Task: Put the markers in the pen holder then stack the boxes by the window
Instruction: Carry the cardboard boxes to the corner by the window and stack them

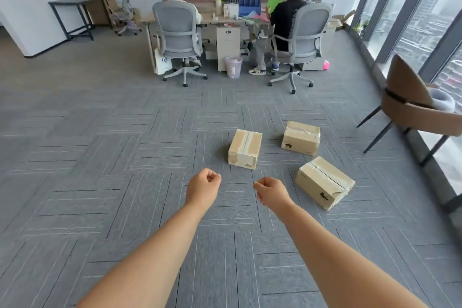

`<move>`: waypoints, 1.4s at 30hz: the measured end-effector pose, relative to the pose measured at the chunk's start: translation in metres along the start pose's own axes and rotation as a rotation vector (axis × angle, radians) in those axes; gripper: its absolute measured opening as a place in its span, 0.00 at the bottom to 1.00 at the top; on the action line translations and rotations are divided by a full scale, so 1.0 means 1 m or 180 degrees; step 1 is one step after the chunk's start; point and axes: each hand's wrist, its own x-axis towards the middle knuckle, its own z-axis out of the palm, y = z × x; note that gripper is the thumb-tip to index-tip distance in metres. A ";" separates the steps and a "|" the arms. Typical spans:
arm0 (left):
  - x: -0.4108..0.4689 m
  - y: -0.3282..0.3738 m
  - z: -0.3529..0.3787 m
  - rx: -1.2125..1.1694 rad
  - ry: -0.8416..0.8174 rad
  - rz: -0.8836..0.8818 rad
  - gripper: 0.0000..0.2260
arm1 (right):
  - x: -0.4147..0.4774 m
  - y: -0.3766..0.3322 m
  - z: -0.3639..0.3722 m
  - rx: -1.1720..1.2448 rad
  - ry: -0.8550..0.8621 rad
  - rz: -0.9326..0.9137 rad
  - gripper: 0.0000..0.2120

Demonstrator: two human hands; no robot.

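Note:
Three taped cardboard boxes lie apart on the grey carpet: one box (pixel 245 149) straight ahead, a second box (pixel 301 138) behind it to the right, a third box (pixel 324 182) nearest, at the right. My left hand (pixel 203 186) and my right hand (pixel 271 192) are stretched out in front of me above the floor, both with fingers curled into fists and holding nothing. Neither hand touches a box. No markers or pen holder show.
The window wall (pixel 425 22) runs along the right, with a brown chair (pixel 410 107) beside it. Two people sit on grey office chairs at a desk (pixel 225 20) at the back. A bin (pixel 233 67) stands under it. A dark table (pixel 72 10) stands far left.

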 end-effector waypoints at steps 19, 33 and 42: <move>0.291 0.076 0.042 -0.0009 0.0422 -0.0274 0.11 | 0.306 -0.102 -0.027 -0.0120 -0.0350 -0.0083 0.11; 0.501 0.075 0.039 0.0075 0.0198 -0.0247 0.06 | 0.490 -0.157 0.015 -0.0252 -0.0301 0.0169 0.10; 0.681 0.070 -0.011 0.0257 -0.0381 -0.0004 0.09 | 0.600 -0.221 0.081 -0.0151 0.0392 0.0447 0.07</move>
